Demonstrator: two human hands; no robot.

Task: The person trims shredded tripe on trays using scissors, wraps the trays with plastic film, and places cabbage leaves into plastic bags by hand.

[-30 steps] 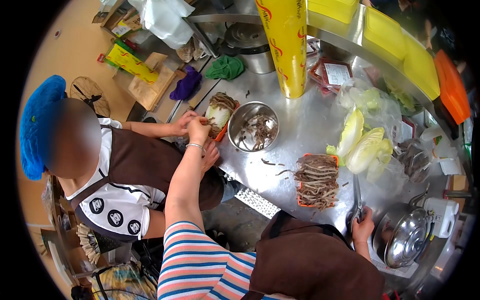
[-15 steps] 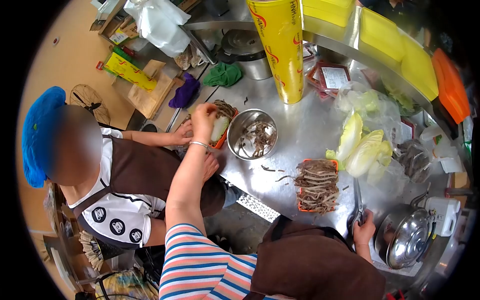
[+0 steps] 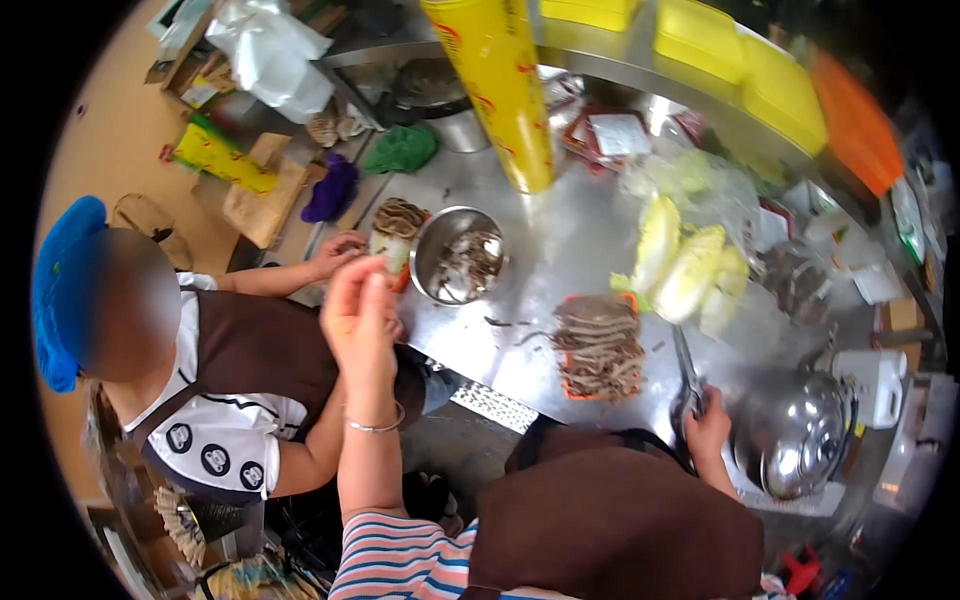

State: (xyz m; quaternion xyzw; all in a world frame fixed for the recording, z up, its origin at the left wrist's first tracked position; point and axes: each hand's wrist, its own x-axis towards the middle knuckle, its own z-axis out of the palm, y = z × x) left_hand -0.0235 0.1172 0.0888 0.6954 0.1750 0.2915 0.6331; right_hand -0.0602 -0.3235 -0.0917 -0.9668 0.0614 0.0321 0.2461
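Note:
My left hand, a bracelet at its wrist, is raised in front of the co-worker. Its fingers are loosely bent, slightly blurred, and nothing shows between them. Just beyond is an orange tray holding a pale cabbage piece and brown strips. Beside it, a steel bowl contains more dark strips. My right hand grips the dark handles of metal scissors at the table's near edge, blades pointing away. Left of the scissors, a second orange tray is heaped with brown-grey strips.
At left stands a co-worker in a brown apron, a hand near the first tray. Cabbage lies by plastic bags. A tall yellow roll stands at the back, a lidded pot at right.
My left hand has lifted off the cabbage tray and come back towards me. My right hand still holds the scissors. The whole view has shifted slightly.

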